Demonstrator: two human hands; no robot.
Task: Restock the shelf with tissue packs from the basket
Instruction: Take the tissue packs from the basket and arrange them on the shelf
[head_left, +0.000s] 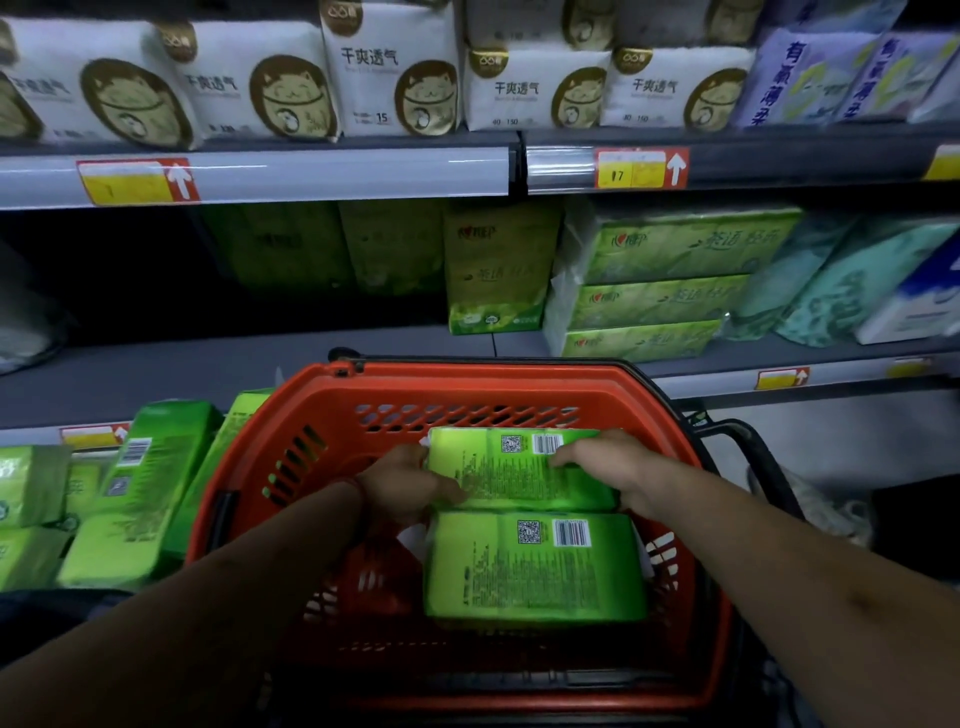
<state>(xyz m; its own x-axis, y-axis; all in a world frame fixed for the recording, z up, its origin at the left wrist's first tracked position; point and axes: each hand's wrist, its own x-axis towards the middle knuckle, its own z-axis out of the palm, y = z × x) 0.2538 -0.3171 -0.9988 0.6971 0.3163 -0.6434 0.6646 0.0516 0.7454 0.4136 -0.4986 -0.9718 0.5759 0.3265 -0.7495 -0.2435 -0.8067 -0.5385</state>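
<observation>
A: Where are our hands?
B: In the red basket (322, 395): our left hand (405, 483) grips the far tissue pack (519, 470) by its left end, our right hand (610, 462) by its right end.
A: The other pack?
B: The near tissue pack (535, 569) lies just beside it, toward the basket's right wall.

Dim store aisle; yellow-red price tags (137, 182) on grey rails (311, 176).

The middle shelf (208, 374) has a wide dark gap open at 10 to 11 o'clock. An upright green pack (496, 270) bounds it at 12, stacked green packs (660, 286) at 1. The basket (467, 384) rim and its black handle (737, 428) stand in front. Inside, the far pack (519, 470) and near pack (530, 571) fill the right half. The left half, at 7 o'clock, is free.
</observation>
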